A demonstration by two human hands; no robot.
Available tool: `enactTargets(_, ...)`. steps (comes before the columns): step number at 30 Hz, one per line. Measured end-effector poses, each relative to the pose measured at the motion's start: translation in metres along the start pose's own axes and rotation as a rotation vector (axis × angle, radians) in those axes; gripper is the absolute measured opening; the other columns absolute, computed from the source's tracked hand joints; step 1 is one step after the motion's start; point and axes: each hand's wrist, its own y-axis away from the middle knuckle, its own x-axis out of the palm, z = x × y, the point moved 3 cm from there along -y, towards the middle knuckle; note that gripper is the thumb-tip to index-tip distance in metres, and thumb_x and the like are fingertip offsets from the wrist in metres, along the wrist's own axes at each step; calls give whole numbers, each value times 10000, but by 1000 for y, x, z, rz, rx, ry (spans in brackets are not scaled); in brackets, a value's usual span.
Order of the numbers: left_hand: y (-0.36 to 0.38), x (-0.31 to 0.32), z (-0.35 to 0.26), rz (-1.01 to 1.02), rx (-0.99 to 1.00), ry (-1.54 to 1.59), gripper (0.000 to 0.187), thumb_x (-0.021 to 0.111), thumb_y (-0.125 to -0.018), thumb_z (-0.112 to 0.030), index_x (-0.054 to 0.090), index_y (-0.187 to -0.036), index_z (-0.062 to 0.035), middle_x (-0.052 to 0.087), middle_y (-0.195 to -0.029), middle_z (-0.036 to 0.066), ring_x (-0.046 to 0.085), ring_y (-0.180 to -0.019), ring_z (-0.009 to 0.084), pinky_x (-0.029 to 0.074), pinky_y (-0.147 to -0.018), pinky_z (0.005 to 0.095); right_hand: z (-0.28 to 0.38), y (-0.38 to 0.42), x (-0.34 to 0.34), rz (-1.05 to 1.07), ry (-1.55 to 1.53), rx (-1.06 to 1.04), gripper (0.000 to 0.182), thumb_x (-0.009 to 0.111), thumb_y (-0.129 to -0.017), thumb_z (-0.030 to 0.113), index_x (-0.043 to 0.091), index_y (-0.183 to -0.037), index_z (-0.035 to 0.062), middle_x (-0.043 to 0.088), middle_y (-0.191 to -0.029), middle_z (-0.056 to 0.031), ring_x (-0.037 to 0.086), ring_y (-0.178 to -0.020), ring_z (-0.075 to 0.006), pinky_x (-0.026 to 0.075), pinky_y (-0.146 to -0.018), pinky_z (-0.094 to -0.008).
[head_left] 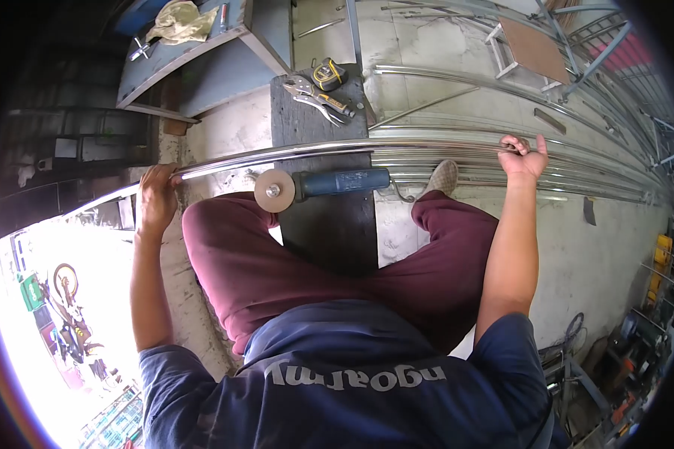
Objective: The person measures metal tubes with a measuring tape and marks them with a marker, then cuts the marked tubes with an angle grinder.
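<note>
A long shiny metal pipe (299,150) lies crosswise in front of me, over a dark wooden board (326,232). My left hand (157,198) is closed around it near its left part. Farther right, my right hand (523,159) has its fingers curled on the pipe, with one digit sticking out. Just on my side of the pipe rests a blue angle grinder (344,182) with a round tan disc (275,191) at its left end. Beyond the pipe, locking pliers (314,97) and a yellow-and-black tape measure (328,75) sit on the board.
More metal pipes (457,172) lie on the floor at the right. A blue-grey metal table (195,60) at the upper left bears a cloth (180,22). A small stool (532,52) stands at the upper right. Tools and clutter (629,359) line the right edge.
</note>
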Motion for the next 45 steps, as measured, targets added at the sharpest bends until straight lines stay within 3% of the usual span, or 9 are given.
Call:
enactTargets(15,9,-33,-25,-250,164,-394,312,877,-812,-47,574,-882,-73,617,-893,136,666,-853,366,587,-743,471,44,12,-31,236,-35,48,454,695,-980,427,402,-809,126,338,-647,-6,323,-542,-176,349,-537,-341)
enactTargets(28,8,-52,-12,149,-132,48,229,661,-1071,-199,750,-1048,11,767,-1029,202,725,-1008,418,546,-927,495,43,18,-17,440,-148,43,614,639,-1024,565,310,-685,172,284,-571,17,293,-506,-155,313,-526,-311)
enactTargets(32,-1,-10,5,-27,-146,139,161,730,-1010,-140,791,-1031,7,778,-1061,194,731,-1021,417,561,-929,480,42,-40,-47,203,38,46,597,656,-1016,526,569,-1186,-39,626,-996,-180,642,-903,-332,531,-950,-519)
enactTargets(34,3,22,7,55,-236,89,182,807,-969,-127,822,-1103,-6,794,-1131,174,745,-1065,375,564,-967,472,25,10,-23,13,125,46,1092,688,-995,477,104,-1717,-99,331,-1722,-301,352,-1637,-424,204,-1370,-634)
enactTargets(35,5,27,-5,62,-388,268,198,805,-994,-197,818,-1086,-23,789,-1120,176,735,-1076,393,556,-984,496,18,25,-18,125,44,103,1268,704,-976,469,-149,-1760,-48,-94,-1884,-243,-144,-1753,-340,-128,-1384,-592)
enactTargets(36,3,39,1,96,-319,212,208,804,-1000,-231,807,-1068,-35,783,-1097,169,727,-1073,414,548,-989,513,16,21,-18,53,66,61,1249,705,-972,466,-116,-1773,-30,-77,-1892,-236,-101,-1760,-343,-85,-1395,-598)
enactTargets(39,5,53,27,174,-239,48,540,784,-969,-623,779,-1069,-92,730,-1171,141,688,-1179,351,483,-1070,512,30,-10,-15,-127,128,-91,1047,680,-1000,464,185,-1750,-73,275,-1805,-293,231,-1711,-386,-11,-1398,-584)
enactTargets(41,0,35,53,162,-303,-98,802,681,-903,-874,806,-1084,-103,736,-1103,130,697,-1162,345,485,-1054,509,42,-32,-15,-138,108,-131,778,677,-1012,469,451,-1480,-110,571,-1281,-266,567,-1245,-380,252,-1300,-628)
enactTargets(45,0,39,64,295,-325,-49,835,632,-933,-888,801,-1106,-88,722,-1037,99,682,-1138,326,467,-1060,491,55,-32,1,-177,107,-117,480,708,-981,446,431,-1003,55,381,-899,-101,421,-851,-273,420,-897,-535)
